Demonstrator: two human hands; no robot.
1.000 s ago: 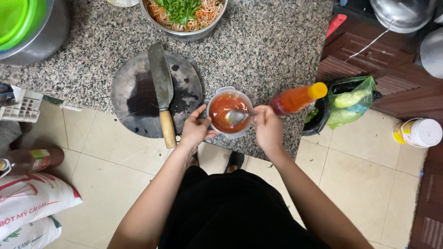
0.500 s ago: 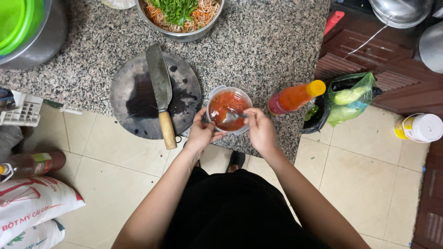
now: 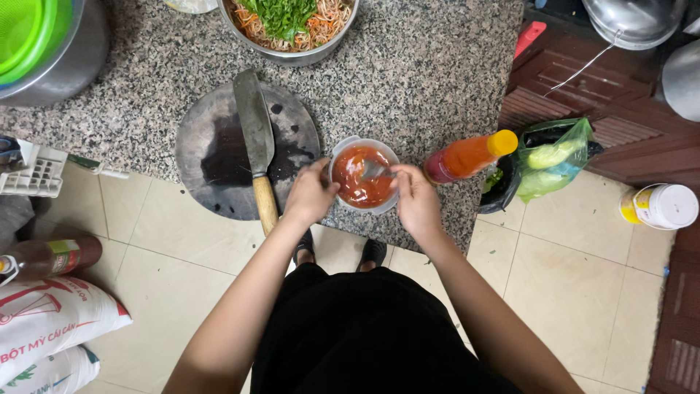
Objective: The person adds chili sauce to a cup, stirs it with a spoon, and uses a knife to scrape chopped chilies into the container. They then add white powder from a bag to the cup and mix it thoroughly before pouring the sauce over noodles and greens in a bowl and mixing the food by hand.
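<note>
A small white bowl [image 3: 343, 149] of red sauce stands near the front edge of the granite counter [image 3: 408, 66]. My left hand [image 3: 310, 193] grips the bowl's left rim. My right hand [image 3: 415, 201] holds a metal spoon [image 3: 373, 171] whose tip sits in the sauce. Just right of the bowl stands an orange sauce bottle [image 3: 467, 155] with a yellow cap. To the left lies a cleaver [image 3: 255, 142] with a wooden handle on a round dark cutting board [image 3: 211, 157].
A metal bowl of shredded vegetables and greens [image 3: 288, 22] sits at the counter's back. A green colander in a steel pot [image 3: 36, 36] is at far left. On the floor are a green plastic bag [image 3: 554, 157], a white jar [image 3: 660, 206], a brown bottle [image 3: 51, 255] and flour sacks [image 3: 51, 321].
The spoon has shifted inside the bowl and my right hand has moved slightly with it. My left hand stays on the bowl's rim.
</note>
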